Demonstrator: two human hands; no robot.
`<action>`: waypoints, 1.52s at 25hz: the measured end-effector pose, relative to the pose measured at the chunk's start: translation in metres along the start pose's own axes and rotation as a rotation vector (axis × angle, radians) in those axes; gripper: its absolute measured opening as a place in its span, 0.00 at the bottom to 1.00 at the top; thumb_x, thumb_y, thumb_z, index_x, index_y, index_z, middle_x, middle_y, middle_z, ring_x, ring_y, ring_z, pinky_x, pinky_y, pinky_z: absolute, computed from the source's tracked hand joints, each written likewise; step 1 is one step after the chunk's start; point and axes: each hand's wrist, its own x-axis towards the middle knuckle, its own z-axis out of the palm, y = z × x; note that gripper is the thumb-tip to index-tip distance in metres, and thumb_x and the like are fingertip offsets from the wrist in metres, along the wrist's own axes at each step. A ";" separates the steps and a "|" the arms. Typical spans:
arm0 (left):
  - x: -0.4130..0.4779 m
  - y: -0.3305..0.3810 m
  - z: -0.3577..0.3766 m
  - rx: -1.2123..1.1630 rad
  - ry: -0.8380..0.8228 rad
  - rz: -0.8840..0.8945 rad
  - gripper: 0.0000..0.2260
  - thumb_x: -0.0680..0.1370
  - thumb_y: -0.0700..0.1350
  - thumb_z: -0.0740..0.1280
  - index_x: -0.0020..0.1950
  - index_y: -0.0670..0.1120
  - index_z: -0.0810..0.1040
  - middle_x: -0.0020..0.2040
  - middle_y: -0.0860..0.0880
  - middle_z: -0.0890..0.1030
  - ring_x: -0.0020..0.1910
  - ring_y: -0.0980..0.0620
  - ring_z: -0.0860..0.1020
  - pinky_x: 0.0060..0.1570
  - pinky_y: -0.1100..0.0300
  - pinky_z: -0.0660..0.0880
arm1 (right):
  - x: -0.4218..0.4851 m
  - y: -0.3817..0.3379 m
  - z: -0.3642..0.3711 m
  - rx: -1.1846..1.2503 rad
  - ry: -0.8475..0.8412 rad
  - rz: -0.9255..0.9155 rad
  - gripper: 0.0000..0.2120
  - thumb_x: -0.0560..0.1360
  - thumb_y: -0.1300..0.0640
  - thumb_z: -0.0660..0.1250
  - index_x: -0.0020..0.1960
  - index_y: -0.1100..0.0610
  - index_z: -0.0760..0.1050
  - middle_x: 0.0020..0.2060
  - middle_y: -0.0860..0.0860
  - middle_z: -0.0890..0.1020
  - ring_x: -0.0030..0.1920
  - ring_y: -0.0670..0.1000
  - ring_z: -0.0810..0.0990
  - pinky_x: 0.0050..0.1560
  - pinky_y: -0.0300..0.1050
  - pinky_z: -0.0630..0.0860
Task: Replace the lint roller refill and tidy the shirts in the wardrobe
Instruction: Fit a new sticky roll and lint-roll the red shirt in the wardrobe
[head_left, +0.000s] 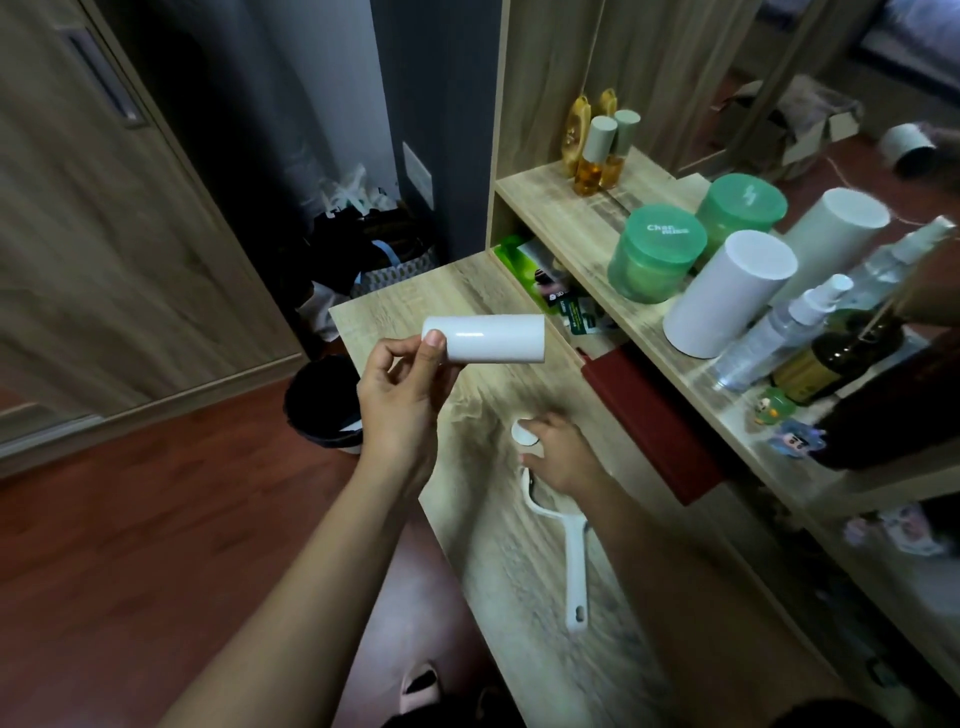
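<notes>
My left hand (402, 395) holds a white lint roller refill (491, 338) by its left end, lying sideways above the wooden table (415, 296). My right hand (563, 454) rests on the table, closed around the head of the white lint roller handle (574, 561), whose round white end cap (522, 434) shows past the fingers. The handle lies flat, pointing toward me. Another white roll (730, 293) stands upright on the shelf to the right, doubled in the mirror behind it.
A black bin (322, 410) stands on the red-brown floor left of the table. The shelf (550, 192) carries green-lidded jars (657, 252), spray bottles (779, 332), amber bottles and a dark bottle. A dark red book (652, 421) lies under it. Wardrobe doors (104, 234) stand at left.
</notes>
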 end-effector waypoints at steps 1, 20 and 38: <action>0.001 0.000 -0.001 0.009 -0.001 0.009 0.07 0.77 0.38 0.65 0.40 0.43 0.70 0.46 0.44 0.78 0.43 0.50 0.81 0.50 0.58 0.80 | 0.004 0.001 0.003 -0.057 0.030 -0.022 0.25 0.73 0.54 0.68 0.68 0.54 0.69 0.64 0.57 0.74 0.63 0.58 0.72 0.65 0.45 0.66; 0.012 -0.001 -0.031 0.058 0.071 -0.067 0.09 0.77 0.37 0.64 0.37 0.44 0.70 0.44 0.45 0.78 0.53 0.39 0.77 0.28 0.67 0.76 | -0.069 -0.072 -0.084 0.989 0.330 -0.289 0.24 0.71 0.66 0.69 0.65 0.53 0.71 0.53 0.45 0.80 0.49 0.38 0.81 0.48 0.30 0.75; -0.007 -0.005 -0.016 -0.022 0.026 -0.221 0.06 0.78 0.40 0.64 0.41 0.43 0.70 0.48 0.44 0.77 0.44 0.55 0.82 0.49 0.60 0.79 | -0.084 -0.078 -0.093 0.704 0.448 -0.411 0.26 0.67 0.62 0.74 0.62 0.50 0.71 0.49 0.44 0.74 0.50 0.37 0.75 0.52 0.27 0.72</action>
